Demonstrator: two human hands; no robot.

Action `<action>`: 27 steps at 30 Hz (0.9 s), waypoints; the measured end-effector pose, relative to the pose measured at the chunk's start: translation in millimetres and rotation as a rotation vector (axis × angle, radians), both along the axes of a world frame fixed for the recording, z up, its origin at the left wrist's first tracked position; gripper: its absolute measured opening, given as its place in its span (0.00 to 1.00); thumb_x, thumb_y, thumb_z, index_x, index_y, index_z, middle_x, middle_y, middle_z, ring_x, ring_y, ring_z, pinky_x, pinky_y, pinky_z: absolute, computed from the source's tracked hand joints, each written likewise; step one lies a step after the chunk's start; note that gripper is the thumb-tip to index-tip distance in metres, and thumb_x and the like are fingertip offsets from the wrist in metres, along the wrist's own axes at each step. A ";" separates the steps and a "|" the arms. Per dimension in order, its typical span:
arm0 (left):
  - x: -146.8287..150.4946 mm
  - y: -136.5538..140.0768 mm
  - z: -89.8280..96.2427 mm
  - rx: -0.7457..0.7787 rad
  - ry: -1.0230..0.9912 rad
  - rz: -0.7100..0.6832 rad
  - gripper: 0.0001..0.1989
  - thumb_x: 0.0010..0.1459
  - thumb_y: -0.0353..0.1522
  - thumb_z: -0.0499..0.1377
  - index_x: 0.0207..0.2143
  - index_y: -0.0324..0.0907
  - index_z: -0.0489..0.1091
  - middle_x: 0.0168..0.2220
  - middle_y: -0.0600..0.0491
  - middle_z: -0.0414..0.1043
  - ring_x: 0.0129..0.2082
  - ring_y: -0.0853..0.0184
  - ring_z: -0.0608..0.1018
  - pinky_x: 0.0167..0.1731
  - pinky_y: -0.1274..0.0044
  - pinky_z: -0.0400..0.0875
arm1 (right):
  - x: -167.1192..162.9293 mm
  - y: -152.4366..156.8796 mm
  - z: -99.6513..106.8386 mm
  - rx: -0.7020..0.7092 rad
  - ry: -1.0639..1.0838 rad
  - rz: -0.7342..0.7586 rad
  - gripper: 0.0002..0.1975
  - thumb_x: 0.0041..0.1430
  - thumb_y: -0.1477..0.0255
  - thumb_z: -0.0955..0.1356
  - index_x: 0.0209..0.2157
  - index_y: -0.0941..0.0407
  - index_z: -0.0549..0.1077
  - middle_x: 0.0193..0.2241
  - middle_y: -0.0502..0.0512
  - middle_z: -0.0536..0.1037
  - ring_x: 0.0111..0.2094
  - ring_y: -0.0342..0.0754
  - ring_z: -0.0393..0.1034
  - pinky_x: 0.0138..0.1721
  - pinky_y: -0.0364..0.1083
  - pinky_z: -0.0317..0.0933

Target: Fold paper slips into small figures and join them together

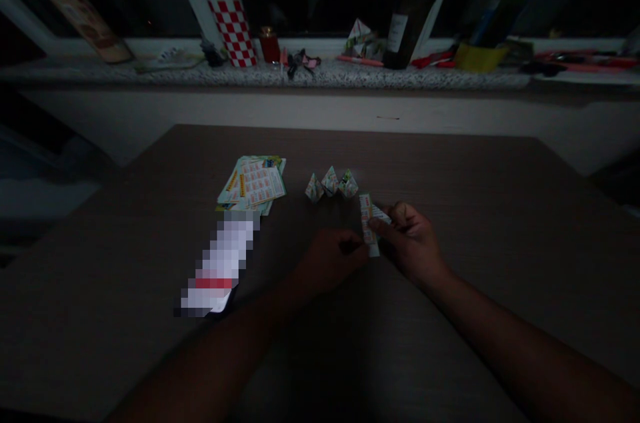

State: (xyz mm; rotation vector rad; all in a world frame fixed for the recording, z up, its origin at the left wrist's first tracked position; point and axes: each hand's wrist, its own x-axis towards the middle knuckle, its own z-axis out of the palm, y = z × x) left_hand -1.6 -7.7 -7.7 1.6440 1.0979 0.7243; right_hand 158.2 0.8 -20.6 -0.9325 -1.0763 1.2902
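Note:
A folded piece of printed paper is held between my two hands above the table. My right hand pinches it from the right, thumb across its printed face, and a second flap of it sticks out beside the fingers. My left hand is closed at its lower end, fingertips touching the bottom edge. Just beyond stand 3 small folded paper shapes in a row, pointed at the top. A loose pile of printed paper sheets lies to the left.
A phone with a lit, blurred-out screen lies left of my left forearm on the wooden table. Behind, the stone windowsill carries a red-and-white checked bottle, a dark bottle, a small red jar and other small items.

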 end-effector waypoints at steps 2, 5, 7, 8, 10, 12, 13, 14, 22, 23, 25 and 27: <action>0.1 -0.3 1.0 0.022 0.029 -0.012 0.09 0.53 0.33 0.55 0.23 0.39 0.69 0.21 0.57 0.67 0.22 0.72 0.67 0.23 0.80 0.58 | 0.4 0.7 -0.4 0.006 0.014 -0.011 0.25 0.47 0.70 0.74 0.21 0.54 0.50 0.21 0.44 0.61 0.21 0.40 0.56 0.22 0.41 0.52; 0.0 0.2 -0.1 0.038 0.029 0.029 0.06 0.51 0.31 0.57 0.24 0.39 0.70 0.22 0.57 0.67 0.23 0.72 0.67 0.23 0.81 0.59 | 0.5 1.9 -0.5 -0.001 0.023 -0.034 0.25 0.45 0.70 0.74 0.21 0.54 0.51 0.20 0.43 0.60 0.20 0.39 0.55 0.21 0.40 0.50; -0.4 1.1 -1.8 0.024 0.011 0.054 0.04 0.49 0.30 0.57 0.25 0.39 0.70 0.22 0.57 0.67 0.23 0.72 0.67 0.23 0.81 0.59 | 0.5 2.9 -0.6 -0.003 0.035 -0.046 0.24 0.45 0.70 0.74 0.21 0.54 0.52 0.20 0.43 0.60 0.20 0.39 0.55 0.21 0.41 0.50; -0.8 1.6 -2.5 0.014 0.001 0.059 0.03 0.49 0.30 0.58 0.25 0.39 0.70 0.22 0.57 0.67 0.23 0.72 0.67 0.23 0.81 0.60 | 0.6 3.3 -0.7 0.001 0.040 -0.051 0.23 0.45 0.70 0.74 0.21 0.54 0.53 0.20 0.43 0.60 0.20 0.39 0.55 0.22 0.41 0.51; -1.9 2.7 -3.0 -0.005 -0.013 0.060 0.03 0.48 0.30 0.58 0.25 0.39 0.69 0.22 0.57 0.67 0.23 0.72 0.68 0.24 0.81 0.60 | 1.0 3.9 -1.0 0.015 0.041 -0.073 0.23 0.45 0.71 0.74 0.21 0.54 0.53 0.20 0.42 0.59 0.21 0.39 0.54 0.23 0.41 0.52; -3.4 3.7 -2.6 -0.022 -0.020 0.059 0.03 0.48 0.30 0.58 0.25 0.39 0.69 0.23 0.57 0.67 0.23 0.72 0.68 0.24 0.81 0.60 | 1.7 4.0 -1.0 0.020 0.034 -0.093 0.23 0.45 0.72 0.74 0.20 0.54 0.53 0.19 0.42 0.59 0.21 0.39 0.54 0.24 0.41 0.52; -4.2 4.2 -2.2 -0.028 -0.022 0.060 0.03 0.48 0.30 0.59 0.26 0.39 0.69 0.23 0.57 0.68 0.23 0.72 0.68 0.24 0.81 0.61 | 2.0 3.9 -0.8 0.019 0.032 -0.099 0.23 0.45 0.72 0.74 0.20 0.54 0.53 0.19 0.42 0.59 0.21 0.39 0.54 0.24 0.41 0.52; -5.0 4.6 -1.7 -0.034 -0.022 0.062 0.03 0.48 0.30 0.59 0.26 0.39 0.69 0.23 0.57 0.68 0.23 0.72 0.68 0.24 0.81 0.61 | 2.2 3.8 -0.7 0.018 0.033 -0.102 0.23 0.45 0.72 0.74 0.20 0.54 0.53 0.19 0.42 0.59 0.21 0.39 0.54 0.24 0.41 0.53; -6.5 1.8 -0.9 0.083 -0.055 0.117 0.06 0.52 0.33 0.60 0.32 0.40 0.67 0.28 0.56 0.70 0.28 0.71 0.72 0.28 0.80 0.65 | 1.8 3.6 0.3 0.011 0.011 -0.138 0.22 0.45 0.73 0.74 0.20 0.55 0.54 0.19 0.42 0.59 0.20 0.38 0.52 0.22 0.40 0.50; -6.2 1.4 -1.2 0.102 -0.048 0.114 0.06 0.53 0.33 0.59 0.32 0.40 0.68 0.28 0.55 0.71 0.29 0.70 0.73 0.29 0.79 0.66 | 1.3 3.4 0.9 0.013 -0.012 -0.142 0.22 0.45 0.73 0.74 0.20 0.55 0.54 0.19 0.42 0.59 0.20 0.38 0.52 0.22 0.40 0.50; -5.9 1.2 -1.6 0.140 -0.027 0.099 0.06 0.54 0.34 0.58 0.34 0.41 0.70 0.30 0.54 0.73 0.31 0.69 0.74 0.32 0.78 0.67 | 0.4 2.8 2.4 0.023 -0.062 -0.149 0.22 0.45 0.72 0.74 0.20 0.55 0.54 0.19 0.42 0.59 0.20 0.38 0.52 0.22 0.40 0.49; -5.9 1.5 -1.3 0.166 0.004 0.083 0.07 0.54 0.34 0.59 0.35 0.41 0.71 0.32 0.53 0.75 0.32 0.68 0.76 0.35 0.77 0.68 | -0.4 1.8 4.1 0.035 -0.100 -0.161 0.22 0.44 0.72 0.74 0.20 0.55 0.54 0.19 0.42 0.59 0.20 0.38 0.52 0.22 0.40 0.49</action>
